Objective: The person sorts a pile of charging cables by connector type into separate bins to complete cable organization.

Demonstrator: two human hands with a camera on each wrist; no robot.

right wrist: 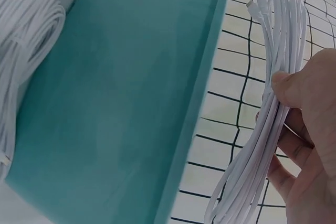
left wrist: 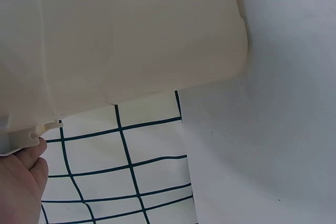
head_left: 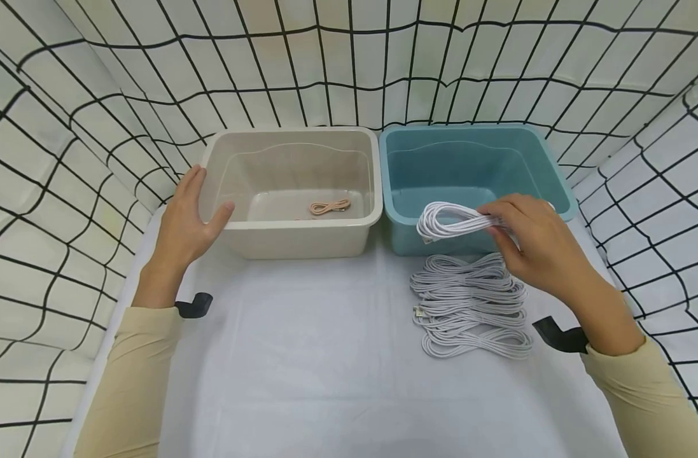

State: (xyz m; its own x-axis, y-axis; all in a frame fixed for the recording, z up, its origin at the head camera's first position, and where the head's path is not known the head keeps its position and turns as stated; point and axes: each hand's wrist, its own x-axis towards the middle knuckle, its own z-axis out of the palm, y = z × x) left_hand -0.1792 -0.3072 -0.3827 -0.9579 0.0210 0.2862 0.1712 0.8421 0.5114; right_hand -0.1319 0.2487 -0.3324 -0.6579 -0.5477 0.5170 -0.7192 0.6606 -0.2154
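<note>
My right hand [head_left: 534, 245] pinches a coiled white cable [head_left: 454, 221] between thumb and fingers, over the front rim of the teal bin [head_left: 560, 184]. In the right wrist view the cable [right wrist: 270, 108] shows its small plugs at one end. Several more white cable bundles [head_left: 471, 305] lie stacked on the table just in front of that bin. My left hand [head_left: 182, 216] rests at the left rim of the beige bin [head_left: 297, 240], fingers straight and thumb over the front corner. Inside the beige bin lies a small tan coiled cable [head_left: 329, 207].
Black wire grid panels [head_left: 349, 60] backed with white cloth stand behind the bins and along both sides. A white cloth [head_left: 303, 356] covers the table. The two bins stand side by side against the back panel.
</note>
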